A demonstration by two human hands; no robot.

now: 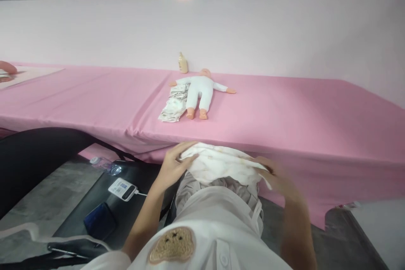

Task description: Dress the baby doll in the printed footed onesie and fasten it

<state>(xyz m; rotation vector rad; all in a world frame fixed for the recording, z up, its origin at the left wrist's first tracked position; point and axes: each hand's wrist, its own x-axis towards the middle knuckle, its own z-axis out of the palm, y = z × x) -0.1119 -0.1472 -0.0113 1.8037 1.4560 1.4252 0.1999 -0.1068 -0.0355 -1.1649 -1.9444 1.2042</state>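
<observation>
A white cloth with a faint yellowish pattern hangs over my lap, just in front of the table's edge. My left hand is closed on its left end, fingers over the top and thumb in front. On the other end, my right hand grips the fabric; it is somewhat blurred and its fingertips are partly hidden. Beyond the cloth, a baby doll in a white suit lies on its back with arms spread. Folded white patterned cloths lie beside it, partly under its arm.
A pink cloth covers the long table. A yellowish bottle stands at the wall. On a black chair to my left are a white power bank with a cable, a dark blue case and a clear plastic bottle.
</observation>
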